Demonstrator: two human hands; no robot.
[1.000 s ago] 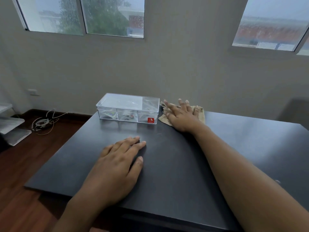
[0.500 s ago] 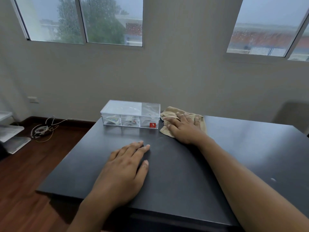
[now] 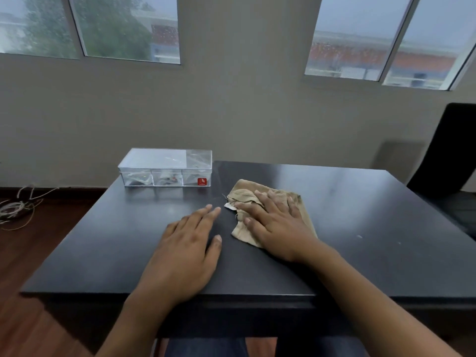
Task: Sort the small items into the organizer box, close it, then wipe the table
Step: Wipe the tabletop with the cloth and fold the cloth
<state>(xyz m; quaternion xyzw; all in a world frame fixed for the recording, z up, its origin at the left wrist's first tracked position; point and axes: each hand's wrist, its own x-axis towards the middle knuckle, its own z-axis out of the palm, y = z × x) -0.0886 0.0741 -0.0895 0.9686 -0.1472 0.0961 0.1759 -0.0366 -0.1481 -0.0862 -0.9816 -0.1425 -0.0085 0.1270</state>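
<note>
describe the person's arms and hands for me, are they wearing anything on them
Both forearms are bare up to the frame's edge: no sleeves show. The left hand and right hand wear no gloves, and no watch, bracelet or ring is visible. Fingernails are short and unpainted.

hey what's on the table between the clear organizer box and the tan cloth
Nothing: the head view shows only bare dark table between the organizer box and the cloth under the right hand.
</note>
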